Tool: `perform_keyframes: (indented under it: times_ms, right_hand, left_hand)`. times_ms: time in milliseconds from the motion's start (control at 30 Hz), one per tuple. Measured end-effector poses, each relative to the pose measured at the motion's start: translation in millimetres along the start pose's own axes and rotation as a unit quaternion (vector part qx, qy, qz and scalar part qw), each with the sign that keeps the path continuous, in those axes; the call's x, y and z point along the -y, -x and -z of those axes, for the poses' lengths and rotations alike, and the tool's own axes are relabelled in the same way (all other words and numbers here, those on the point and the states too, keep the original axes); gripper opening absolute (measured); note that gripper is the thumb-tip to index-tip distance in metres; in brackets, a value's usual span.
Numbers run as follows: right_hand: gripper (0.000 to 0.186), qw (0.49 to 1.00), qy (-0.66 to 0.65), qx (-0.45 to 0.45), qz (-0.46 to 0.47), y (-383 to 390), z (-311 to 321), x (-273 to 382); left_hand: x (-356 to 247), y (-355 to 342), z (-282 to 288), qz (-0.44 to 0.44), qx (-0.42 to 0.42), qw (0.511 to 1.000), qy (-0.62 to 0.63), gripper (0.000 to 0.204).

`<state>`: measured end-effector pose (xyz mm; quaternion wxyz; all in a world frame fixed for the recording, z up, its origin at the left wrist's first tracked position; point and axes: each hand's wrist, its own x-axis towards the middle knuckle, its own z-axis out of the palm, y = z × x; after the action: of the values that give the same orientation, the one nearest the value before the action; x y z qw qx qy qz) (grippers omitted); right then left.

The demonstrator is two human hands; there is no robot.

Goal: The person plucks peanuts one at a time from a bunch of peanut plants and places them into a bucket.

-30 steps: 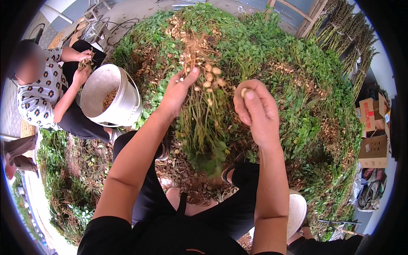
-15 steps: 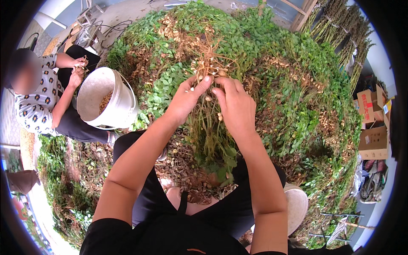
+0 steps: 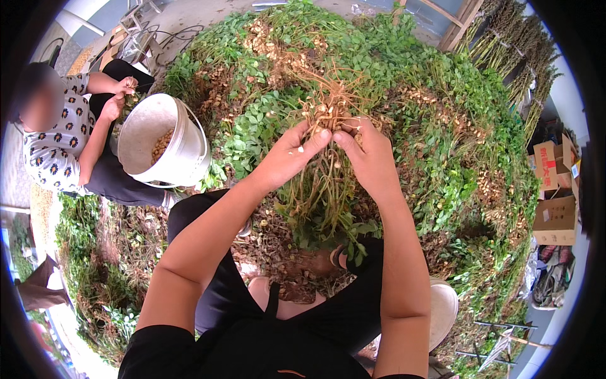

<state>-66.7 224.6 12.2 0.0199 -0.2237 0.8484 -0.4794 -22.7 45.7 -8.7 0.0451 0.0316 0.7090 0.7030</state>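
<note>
Between my two hands hangs an uprooted peanut plant [image 3: 327,196], its tangled brown roots upward and its leafy stems drooping toward my lap. My left hand [image 3: 295,153] is closed on the left side of the root clump, thumb on top. On the other side my right hand [image 3: 365,150] grips the same clump, its thumb close to the left thumb. Several pale pods cling among the roots [image 3: 334,104]. The fingers beneath the clump are partly hidden. A small whitish bit rests against my left hand.
A white bucket [image 3: 189,148] holding some peanuts stands at the left, beside a seated person [image 3: 57,142] handling pods. Heaped peanut plants [image 3: 435,132] spread ahead and to the right. Cardboard boxes [image 3: 555,218] lie at the far right, and a pale round container [image 3: 444,309] sits by my right leg.
Both hands have shifted slightly right with the plant. The root clump has turned, and its leafy stems have swung to the right. The seated person's hands have moved a little.
</note>
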Motion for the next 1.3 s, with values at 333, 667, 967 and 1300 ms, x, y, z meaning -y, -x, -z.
perform_keyframes:
  times_ms: [333, 667, 967, 1300]
  right_hand:
    - [0.029, 0.991, 0.107, -0.028, 0.082, 5, -9, 2]
    - [0.033, 0.995, 0.092, -0.016, 0.037, 3, -7, -2]
    - [0.035, 0.975, -0.15, 0.143, -0.078, 6, 23, -5]
    - [0.033, 0.995, 0.083, -0.022, 0.051, 14, 3, -12]
  left_hand:
    - [-5, -3, 7, -0.029, 0.007, 0.999, 0.037, 0.049]
    - [4, -9, 0, -0.007, 0.029, 0.996, 0.08, 0.054]
    - [0, -7, 8, 0.027, 0.105, 0.991, 0.082, 0.041]
    - [-9, -11, 7, 0.056, -0.026, 0.994, 0.086, 0.056]
